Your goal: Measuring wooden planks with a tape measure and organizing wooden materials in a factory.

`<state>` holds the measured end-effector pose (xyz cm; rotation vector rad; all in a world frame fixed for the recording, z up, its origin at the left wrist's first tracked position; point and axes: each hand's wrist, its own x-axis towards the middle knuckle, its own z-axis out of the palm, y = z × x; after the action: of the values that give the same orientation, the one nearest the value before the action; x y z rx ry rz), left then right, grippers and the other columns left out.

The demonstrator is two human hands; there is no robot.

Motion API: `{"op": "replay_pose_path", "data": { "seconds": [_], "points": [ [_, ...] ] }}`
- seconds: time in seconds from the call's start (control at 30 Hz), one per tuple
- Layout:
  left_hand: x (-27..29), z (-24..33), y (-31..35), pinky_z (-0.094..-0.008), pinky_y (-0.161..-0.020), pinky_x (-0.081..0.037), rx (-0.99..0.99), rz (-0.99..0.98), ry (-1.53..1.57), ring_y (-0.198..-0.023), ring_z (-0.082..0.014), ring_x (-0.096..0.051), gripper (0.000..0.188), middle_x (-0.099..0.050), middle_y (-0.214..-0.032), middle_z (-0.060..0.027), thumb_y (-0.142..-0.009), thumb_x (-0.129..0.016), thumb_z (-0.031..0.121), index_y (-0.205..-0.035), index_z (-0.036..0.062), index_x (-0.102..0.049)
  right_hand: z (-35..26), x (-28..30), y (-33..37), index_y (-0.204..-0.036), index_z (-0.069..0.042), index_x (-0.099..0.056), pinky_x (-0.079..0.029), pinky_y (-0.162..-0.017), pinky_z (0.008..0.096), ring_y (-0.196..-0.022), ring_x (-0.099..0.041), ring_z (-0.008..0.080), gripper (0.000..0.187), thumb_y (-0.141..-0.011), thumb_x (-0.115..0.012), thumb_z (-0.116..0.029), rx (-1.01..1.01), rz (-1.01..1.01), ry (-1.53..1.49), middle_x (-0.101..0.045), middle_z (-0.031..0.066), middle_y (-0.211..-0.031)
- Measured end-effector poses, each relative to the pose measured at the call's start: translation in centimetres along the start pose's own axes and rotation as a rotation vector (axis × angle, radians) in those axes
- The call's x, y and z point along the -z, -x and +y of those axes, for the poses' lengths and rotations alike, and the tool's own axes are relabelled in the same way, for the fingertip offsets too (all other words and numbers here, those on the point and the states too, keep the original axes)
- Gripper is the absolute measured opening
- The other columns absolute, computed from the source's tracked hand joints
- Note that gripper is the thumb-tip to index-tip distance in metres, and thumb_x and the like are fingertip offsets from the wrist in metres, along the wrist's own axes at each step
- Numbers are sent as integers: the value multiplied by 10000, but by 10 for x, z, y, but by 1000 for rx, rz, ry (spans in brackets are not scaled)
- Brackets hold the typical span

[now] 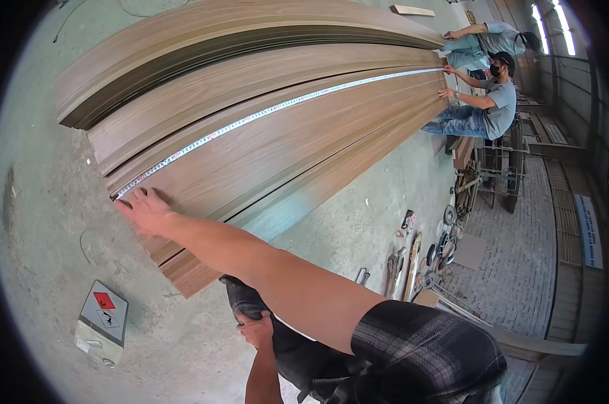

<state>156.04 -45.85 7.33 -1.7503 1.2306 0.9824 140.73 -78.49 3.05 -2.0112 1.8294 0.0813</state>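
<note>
My right hand (145, 210) reaches across to the near end of a stack of long brown wooden boards (298, 145). Its fingers press a tape measure (213, 134) down at the boards' end edge. The white blade of the tape runs along the top board to the far end, where a co-worker's hand (447, 69) is on it. Lower down, my left hand (256, 330) curls around my dark-trousered knee (245, 296). Part of its fingers is hidden.
A second board stack (183, 57) lies alongside. Two co-workers in grey shirts stand at the far end. A grey metal box (102, 323) with a red label sits on the concrete floor at lower left. Tools and round parts (439, 249) line the floor by the brick wall.
</note>
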Motion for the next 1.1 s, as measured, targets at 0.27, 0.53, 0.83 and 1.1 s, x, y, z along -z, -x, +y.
{"op": "replay_pose_path", "data": {
  "seconds": [0.27, 0.53, 0.83, 1.1],
  "points": [
    [-21, -13, -3, -470, -801, -410, 5, 32, 14, -990, -387, -463, 806, -382, -1132, -246, -623, -608, 394, -1281, 194, -189, 31, -21, 61, -1178, -115, -389, -344, -861, 395, -1026, -408, 275, 548, -696, -587, -284, 167, 243, -241, -436, 115, -1078],
    [144, -33, -101, -312, -566, -375, -169, 846, 866, -583, -175, -411, 201, -451, -603, -99, -801, -450, 154, -679, -6, -444, 77, -41, 167, -1204, -126, -398, -201, -989, 429, -1207, -283, 219, 654, -638, -648, -336, 63, 113, -194, -298, 82, -1307],
    [288, 178, -118, -460, -902, -288, -1150, 783, -292, -1138, -336, -324, 475, -345, -1234, -163, -745, -555, 296, -1163, 106, -434, 85, -61, 169, -1203, -119, -401, -178, -1004, 435, -1213, -267, 252, 603, -696, -584, -389, 95, 168, -223, -312, 96, -1299],
    [234, 185, -107, -481, -993, -155, -1209, 870, -392, -1236, -375, -180, 555, -210, -1325, -230, -781, -476, 270, -1277, 88, -307, 91, -50, 190, -1214, -101, -377, -137, -1027, 425, -1244, -209, 237, 643, -686, -568, -415, 96, 243, -193, -249, 96, -1342]
  ]
}}
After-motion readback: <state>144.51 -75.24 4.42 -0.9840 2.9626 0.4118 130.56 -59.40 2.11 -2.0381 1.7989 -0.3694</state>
